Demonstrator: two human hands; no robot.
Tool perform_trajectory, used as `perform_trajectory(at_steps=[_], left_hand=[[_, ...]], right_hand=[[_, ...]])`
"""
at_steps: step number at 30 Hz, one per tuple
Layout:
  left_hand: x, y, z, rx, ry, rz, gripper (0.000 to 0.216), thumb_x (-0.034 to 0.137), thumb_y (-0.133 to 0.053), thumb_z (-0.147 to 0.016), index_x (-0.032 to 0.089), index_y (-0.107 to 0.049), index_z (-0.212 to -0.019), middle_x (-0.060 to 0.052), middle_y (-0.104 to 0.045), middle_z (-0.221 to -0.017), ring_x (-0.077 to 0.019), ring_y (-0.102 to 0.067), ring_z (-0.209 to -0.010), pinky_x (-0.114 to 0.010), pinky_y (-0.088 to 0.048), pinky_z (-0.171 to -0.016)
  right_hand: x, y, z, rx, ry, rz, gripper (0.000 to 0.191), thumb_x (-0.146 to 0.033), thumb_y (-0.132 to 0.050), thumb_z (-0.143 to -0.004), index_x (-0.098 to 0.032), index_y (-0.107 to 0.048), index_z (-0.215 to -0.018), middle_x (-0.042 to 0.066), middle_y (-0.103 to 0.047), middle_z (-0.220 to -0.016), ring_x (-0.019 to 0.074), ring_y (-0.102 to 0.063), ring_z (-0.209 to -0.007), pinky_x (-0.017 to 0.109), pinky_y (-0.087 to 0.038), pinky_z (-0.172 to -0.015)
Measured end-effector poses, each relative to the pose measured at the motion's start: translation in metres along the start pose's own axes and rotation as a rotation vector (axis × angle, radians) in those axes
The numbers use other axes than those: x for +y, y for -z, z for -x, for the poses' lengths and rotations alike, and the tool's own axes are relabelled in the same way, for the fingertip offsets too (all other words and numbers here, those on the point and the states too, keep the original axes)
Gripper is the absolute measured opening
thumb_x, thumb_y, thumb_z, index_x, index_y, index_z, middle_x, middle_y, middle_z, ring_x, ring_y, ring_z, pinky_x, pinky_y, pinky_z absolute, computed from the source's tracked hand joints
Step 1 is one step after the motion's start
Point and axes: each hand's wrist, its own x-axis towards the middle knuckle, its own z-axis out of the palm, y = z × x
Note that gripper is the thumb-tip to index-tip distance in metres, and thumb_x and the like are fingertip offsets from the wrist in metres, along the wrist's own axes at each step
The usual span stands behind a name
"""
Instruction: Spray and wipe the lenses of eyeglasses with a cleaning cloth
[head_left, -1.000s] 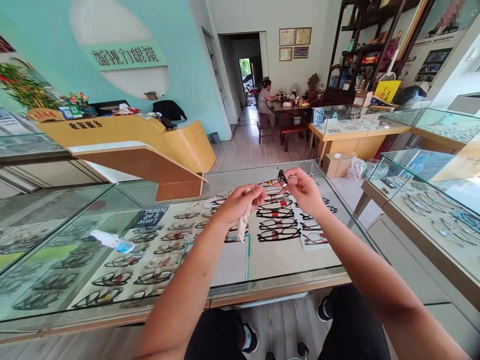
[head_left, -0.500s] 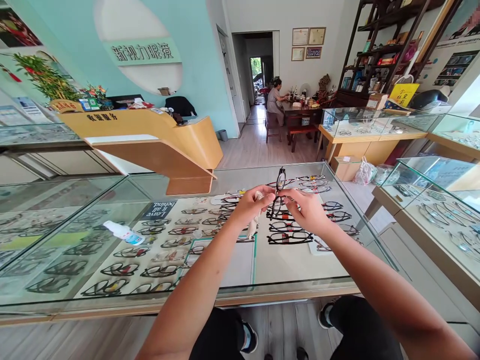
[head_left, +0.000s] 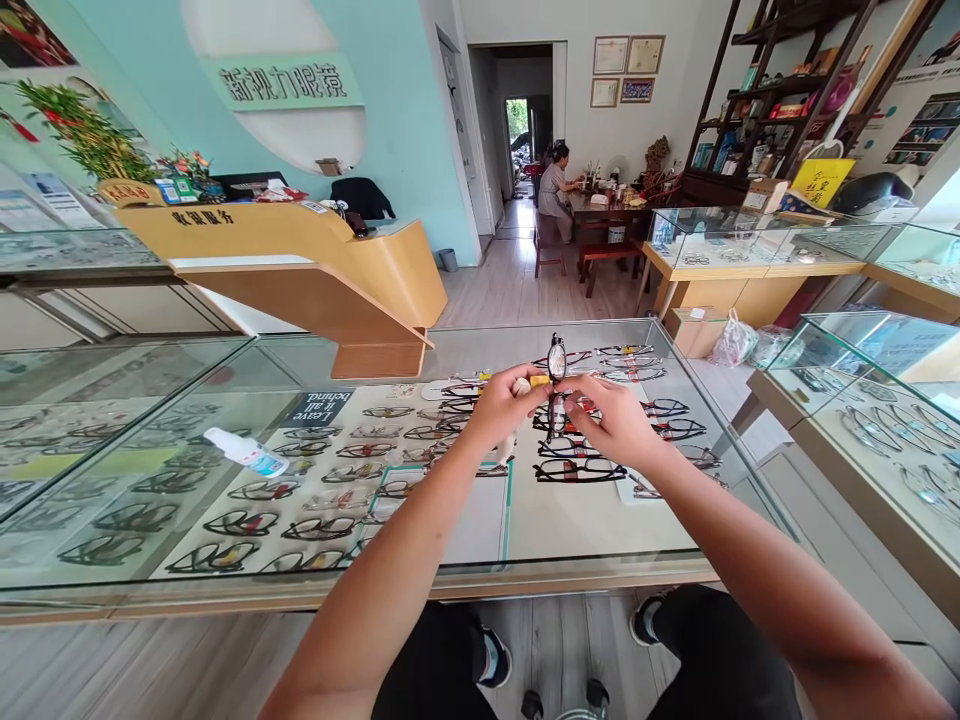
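The dark-framed glasses [head_left: 556, 372] were held in the air above the glass display case [head_left: 585, 535], between both hands and near the middle of its top. They stood on end with the long axis roughly vertical, one lens up and the other down between the fingers. The upper lens seemed to face the person, though it was too small to be sure.

The left hand [head_left: 501, 405] was pinched shut on a pale cloth [head_left: 511, 442] against the frame. The right hand [head_left: 616, 420] was closed narrowly on the frame's mid part.

Judged progress: the wipe was mid-way, with the cloth on the frame and the pair not yet set down. A spray bottle [head_left: 244, 452] lay well apart on the left of the glass. Rows of frames [head_left: 577, 470] lay under the glass.
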Motion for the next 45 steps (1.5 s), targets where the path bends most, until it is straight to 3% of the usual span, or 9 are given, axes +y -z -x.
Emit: perform_trajectory(at_steps=[4, 7, 10, 14, 23, 32, 40, 43, 45], left_hand=[[0.0, -0.004, 0.0, 0.063, -0.081, -0.042, 0.035, 0.049, -0.08, -0.079, 0.019, -0.069, -0.092, 0.004, -0.057, -0.071, -0.0132, -0.05, -0.065, -0.026, -0.038, -0.063], [-0.001, -0.009, 0.002, 0.101, -0.152, -0.076, 0.028, 0.045, -0.078, -0.08, 0.019, -0.068, -0.088, 0.003, -0.06, -0.075, -0.0143, -0.053, -0.07, -0.025, -0.041, -0.067], [-0.002, -0.012, 0.004, 0.115, -0.203, -0.124, 0.023, 0.042, -0.075, -0.083, 0.02, -0.068, -0.086, 0.002, -0.063, -0.078, -0.0151, -0.055, -0.073, -0.025, -0.043, -0.07], [-0.002, -0.013, 0.006, 0.107, -0.226, -0.191, 0.019, 0.038, -0.073, -0.085, 0.02, -0.069, -0.088, 0.002, -0.065, -0.079, -0.0148, -0.055, -0.072, -0.025, -0.042, -0.069], [-0.002, -0.003, 0.006, 0.154, -0.241, -0.256, 0.02, 0.04, -0.073, -0.091, 0.02, -0.071, -0.094, 0.0, -0.074, -0.086, -0.017, -0.062, -0.078, -0.026, -0.045, -0.074], [-0.002, 0.023, 0.002, 0.5, -0.547, -0.8, 0.022, 0.035, -0.061, -0.106, 0.024, -0.079, -0.102, -0.007, -0.08, -0.091, -0.0249, -0.063, -0.085, -0.035, -0.042, -0.077], [-0.001, 0.021, 0.002, 0.593, -0.584, -0.78, 0.017, 0.038, -0.065, -0.106, 0.023, -0.074, -0.103, -0.009, -0.078, -0.105, -0.0267, -0.066, -0.095, -0.038, -0.047, -0.086], [0.001, 0.02, 0.005, 0.731, -0.607, -0.736, 0.017, 0.038, -0.066, -0.104, 0.022, -0.072, -0.106, -0.011, -0.073, -0.11, -0.0265, -0.066, -0.099, -0.037, -0.049, -0.087], [0.002, 0.016, 0.007, 0.697, -0.644, -0.704, 0.017, 0.037, -0.065, -0.105, 0.022, -0.072, -0.107, -0.01, -0.071, -0.104, -0.0252, -0.067, -0.096, -0.036, -0.05, -0.086]], right_hand=[[-0.002, -0.008, 0.0, 0.103, -0.165, -0.277, 0.015, -0.036, -0.063, -0.106, -0.028, -0.062, -0.119, 0.004, -0.076, -0.108, 0.0208, -0.072, -0.087, 0.035, -0.054, -0.075], [0.0, -0.015, -0.003, 0.194, -0.317, -0.473, 0.031, -0.054, -0.072, -0.1, -0.026, -0.061, -0.107, 0.003, -0.07, -0.1, 0.0179, -0.062, -0.079, 0.033, -0.048, -0.068], [0.003, -0.018, -0.007, 0.158, -0.431, -0.63, 0.046, -0.068, -0.081, -0.088, -0.025, -0.066, -0.095, 0.0, -0.062, -0.083, 0.0169, -0.051, -0.071, 0.032, -0.039, -0.062], [0.002, -0.013, -0.011, 0.115, -0.518, -0.78, 0.048, -0.067, -0.089, -0.077, -0.024, -0.07, -0.086, -0.001, -0.06, -0.08, 0.017, -0.049, -0.075, 0.032, -0.038, -0.069], [0.001, 0.0, -0.011, 0.073, -0.61, -1.001, 0.038, -0.05, -0.095, -0.074, -0.022, -0.07, -0.082, -0.002, -0.064, -0.084, 0.0163, -0.056, -0.081, 0.032, -0.038, -0.076], [0.006, 0.01, -0.011, 0.047, -0.69, -1.119, 0.036, -0.041, -0.097, -0.069, -0.023, -0.07, -0.084, 0.001, -0.071, -0.089, 0.0173, -0.062, -0.081, 0.031, -0.043, -0.073], [0.004, 0.017, -0.013, 0.054, -0.619, -1.171, 0.035, -0.044, -0.093, -0.078, -0.023, -0.066, -0.083, 0.002, -0.071, -0.09, 0.0174, -0.064, -0.081, 0.031, -0.049, -0.073], [0.006, 0.027, -0.013, 0.078, -0.563, -1.2, 0.033, -0.047, -0.09, -0.084, -0.025, -0.064, -0.085, 0.003, -0.076, -0.1, 0.018, -0.066, -0.083, 0.032, -0.053, -0.075], [0.008, 0.032, -0.014, 0.096, -0.539, -1.214, 0.033, -0.048, -0.088, -0.087, -0.026, -0.064, -0.088, 0.005, -0.079, -0.111, 0.0208, -0.07, -0.093, 0.035, -0.056, -0.081]])
